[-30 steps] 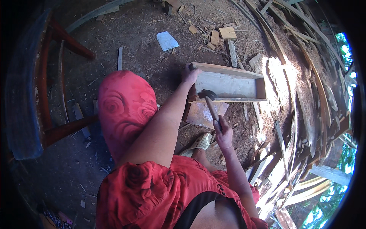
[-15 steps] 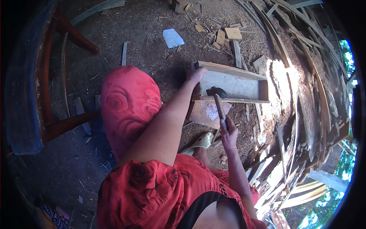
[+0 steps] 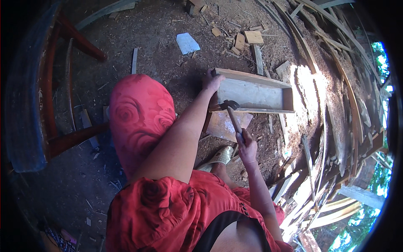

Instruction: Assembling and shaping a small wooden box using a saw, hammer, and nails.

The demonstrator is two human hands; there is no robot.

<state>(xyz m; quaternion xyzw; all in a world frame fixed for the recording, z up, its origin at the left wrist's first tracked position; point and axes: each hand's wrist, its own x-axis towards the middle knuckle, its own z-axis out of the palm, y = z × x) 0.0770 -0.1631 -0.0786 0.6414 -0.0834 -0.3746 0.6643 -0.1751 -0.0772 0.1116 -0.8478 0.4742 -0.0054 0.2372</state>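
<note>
My left hand (image 3: 213, 82) grips the far left corner of a shallow, open wooden box (image 3: 252, 93) shaped like a drawer, its fingers partly hidden behind the end board. In my right hand (image 3: 247, 145) is a hammer (image 3: 234, 119), held by its wooden handle. The dark hammer head lies over the box's near left corner; whether it touches the wood I cannot tell. Beneath the near side of the box a flat, worn board (image 3: 228, 126) shows.
Wood offcuts (image 3: 253, 37) and a pale flat piece (image 3: 187, 43) lie on the dirt floor beyond the box. Long slabs and strips of wood (image 3: 331, 122) are heaped at right. A wooden chair (image 3: 50, 105) stands at left. My sandalled foot (image 3: 222, 154) is close below the board.
The hammer head has moved left and slightly down, toward the box's near left corner. My left hand keeps its grip; the whole view has shifted slightly.
</note>
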